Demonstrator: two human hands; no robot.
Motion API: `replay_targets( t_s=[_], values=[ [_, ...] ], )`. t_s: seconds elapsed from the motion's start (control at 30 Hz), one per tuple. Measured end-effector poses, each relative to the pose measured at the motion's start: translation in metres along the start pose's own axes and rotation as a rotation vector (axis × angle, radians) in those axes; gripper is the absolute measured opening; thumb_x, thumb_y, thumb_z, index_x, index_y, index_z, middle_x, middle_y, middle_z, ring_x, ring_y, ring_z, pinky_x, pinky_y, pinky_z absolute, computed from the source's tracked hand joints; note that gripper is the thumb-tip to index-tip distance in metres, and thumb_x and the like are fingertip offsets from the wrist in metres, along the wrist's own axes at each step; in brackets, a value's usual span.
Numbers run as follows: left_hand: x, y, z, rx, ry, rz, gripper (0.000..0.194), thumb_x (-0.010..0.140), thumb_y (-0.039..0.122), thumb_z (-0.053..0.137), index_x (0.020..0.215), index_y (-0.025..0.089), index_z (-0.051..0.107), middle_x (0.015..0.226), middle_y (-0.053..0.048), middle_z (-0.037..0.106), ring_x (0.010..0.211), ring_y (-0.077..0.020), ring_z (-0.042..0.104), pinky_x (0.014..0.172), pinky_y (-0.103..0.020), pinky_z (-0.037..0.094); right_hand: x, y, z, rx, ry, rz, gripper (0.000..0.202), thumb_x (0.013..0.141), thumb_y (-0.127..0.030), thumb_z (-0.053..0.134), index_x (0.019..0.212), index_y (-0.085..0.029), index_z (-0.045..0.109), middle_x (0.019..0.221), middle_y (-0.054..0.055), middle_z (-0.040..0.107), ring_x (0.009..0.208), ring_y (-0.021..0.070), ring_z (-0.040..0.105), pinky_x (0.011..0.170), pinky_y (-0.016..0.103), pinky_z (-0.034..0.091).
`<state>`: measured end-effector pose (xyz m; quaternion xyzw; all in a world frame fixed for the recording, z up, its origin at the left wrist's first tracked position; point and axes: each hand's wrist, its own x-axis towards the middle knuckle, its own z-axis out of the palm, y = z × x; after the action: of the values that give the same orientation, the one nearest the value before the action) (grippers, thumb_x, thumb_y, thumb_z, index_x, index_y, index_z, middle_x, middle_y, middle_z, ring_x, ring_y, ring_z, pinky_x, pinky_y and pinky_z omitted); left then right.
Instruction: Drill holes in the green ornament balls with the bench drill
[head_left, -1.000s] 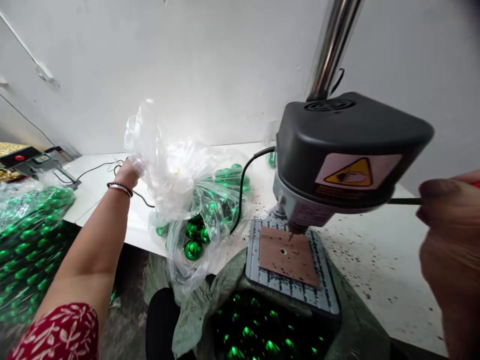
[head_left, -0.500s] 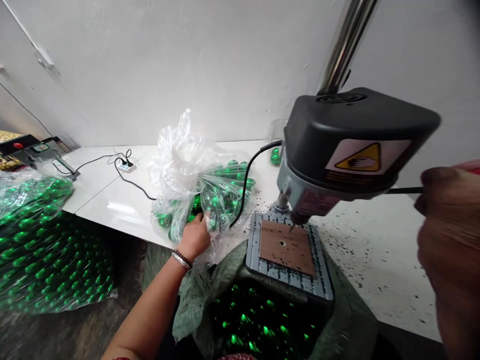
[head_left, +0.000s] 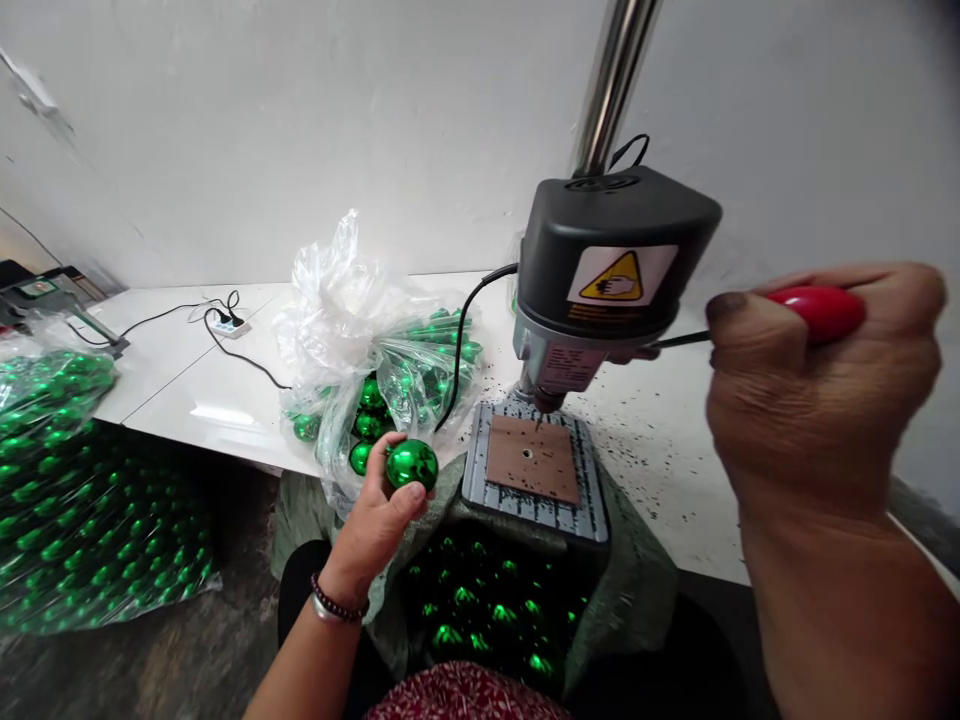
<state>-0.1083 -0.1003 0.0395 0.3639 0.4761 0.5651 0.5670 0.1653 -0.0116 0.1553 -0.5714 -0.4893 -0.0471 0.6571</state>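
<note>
My left hand (head_left: 373, 520) holds a shiny green ball (head_left: 412, 464) just in front of a clear plastic bag (head_left: 352, 330) of more green balls on the white table (head_left: 187, 400). To the right, a small bench drill (head_left: 611, 265) stands on a steel column, its bit above a brown pad with a hole on the grey base plate (head_left: 534, 462). My right hand (head_left: 821, 390) is closed around the red knob of the drill's lever (head_left: 817, 308).
A green sack (head_left: 487, 610) full of green balls sits under the base plate, by my lap. A large bag of green balls (head_left: 82, 510) lies at the left on the floor. A black cable and a white power strip (head_left: 225, 322) lie on the table. Dark drill chips (head_left: 675, 450) dot the table.
My left hand went from the top of the plastic bag down to its opening and now has come out with one green ball. The right hand stays on the lever.
</note>
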Motion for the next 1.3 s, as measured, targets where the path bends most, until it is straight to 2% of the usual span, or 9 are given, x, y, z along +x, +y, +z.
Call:
replay_targets(
  t_s=[0.17,0.23,0.33,0.43,0.57,0.67,0.8,1.07,1.3],
  values=[
    [0.006,-0.023,0.036,-0.281,-0.192,-0.196,0.068,0.074,0.058,0.076,0.126,0.031,0.042,0.100,-0.002,0.060,0.085,-0.0203,0.068,0.058,-0.023,0.048,-0.001,-0.004,-0.001,0.048,-0.036,-0.010,0.022,0.078,-0.036,0.062,0.086,-0.020,0.049,0.083,-0.002,0.058,0.074,0.0075,0.052,0.074,0.030,0.045],
    [0.012,-0.031,0.041,-0.146,-0.167,-0.189,0.067,0.074,0.052,0.076,0.128,0.030,0.043,0.106,-0.004,0.059,0.096,-0.0235,0.067,0.067,-0.028,0.052,-0.001,-0.005,-0.001,0.072,-0.040,-0.038,0.023,0.080,-0.036,0.061,0.086,-0.019,0.048,0.081,-0.002,0.057,0.070,0.0057,0.049,0.069,0.026,0.044],
    [0.020,-0.039,0.043,0.236,-0.089,-0.028,0.064,0.073,0.040,0.078,0.129,0.027,0.050,0.122,-0.006,0.058,0.114,-0.0241,0.060,0.093,-0.035,0.050,-0.002,-0.005,-0.002,0.097,-0.047,-0.062,0.023,0.082,-0.035,0.061,0.086,-0.018,0.048,0.077,-0.004,0.053,0.066,0.0034,0.045,0.063,0.022,0.041],
    [0.026,-0.041,0.045,0.414,-0.076,0.099,0.063,0.070,0.033,0.079,0.126,0.023,0.050,0.123,-0.006,0.061,0.114,-0.0220,0.058,0.104,-0.037,0.044,-0.002,-0.003,-0.001,0.113,-0.046,-0.086,0.022,0.083,-0.034,0.062,0.085,-0.017,0.047,0.075,-0.005,0.051,0.066,0.0025,0.043,0.061,0.020,0.039],
    [0.032,-0.040,0.049,0.327,-0.068,0.055,0.057,0.071,0.034,0.078,0.119,0.022,0.050,0.103,-0.003,0.064,0.091,-0.0167,0.062,0.081,-0.029,0.051,-0.002,-0.001,0.000,0.119,-0.038,-0.127,0.023,0.085,-0.035,0.061,0.086,-0.016,0.047,0.076,-0.005,0.048,0.067,0.0017,0.042,0.062,0.019,0.040],
    [0.038,-0.043,0.052,0.120,-0.085,-0.064,0.058,0.076,0.045,0.073,0.125,0.023,0.049,0.104,-0.004,0.063,0.083,-0.0165,0.065,0.063,-0.024,0.049,-0.003,-0.001,0.000,0.123,-0.044,-0.114,0.023,0.086,-0.034,0.060,0.086,-0.016,0.046,0.077,-0.005,0.046,0.068,0.0015,0.041,0.065,0.019,0.041],
    [0.050,-0.045,0.058,-0.031,-0.135,-0.130,0.060,0.080,0.051,0.068,0.131,0.025,0.048,0.108,-0.005,0.064,0.080,-0.0155,0.065,0.061,-0.023,0.047,-0.003,-0.002,0.001,0.127,-0.042,-0.115,0.020,0.086,-0.030,0.060,0.085,-0.016,0.045,0.078,-0.005,0.045,0.070,0.0012,0.040,0.069,0.019,0.042],
    [0.083,-0.043,0.076,0.646,-0.157,0.229,0.051,0.079,0.042,0.071,0.123,0.018,0.060,0.118,-0.008,0.066,0.110,-0.0230,0.060,0.099,-0.036,0.046,-0.003,-0.001,0.003,0.254,-0.049,-0.101,0.019,0.085,-0.032,0.059,0.085,-0.019,0.045,0.076,-0.004,0.047,0.067,0.0032,0.041,0.061,0.019,0.038],
    [0.097,-0.047,0.084,0.760,-0.292,0.192,0.040,0.082,0.039,0.066,0.115,0.017,0.062,0.104,-0.006,0.069,0.097,-0.0219,0.061,0.092,-0.036,0.047,0.000,0.009,0.002,0.238,-0.169,-0.118,0.023,0.091,-0.041,0.053,0.089,-0.022,0.041,0.077,-0.003,0.046,0.070,0.0041,0.046,0.064,0.021,0.043]
  ],
)
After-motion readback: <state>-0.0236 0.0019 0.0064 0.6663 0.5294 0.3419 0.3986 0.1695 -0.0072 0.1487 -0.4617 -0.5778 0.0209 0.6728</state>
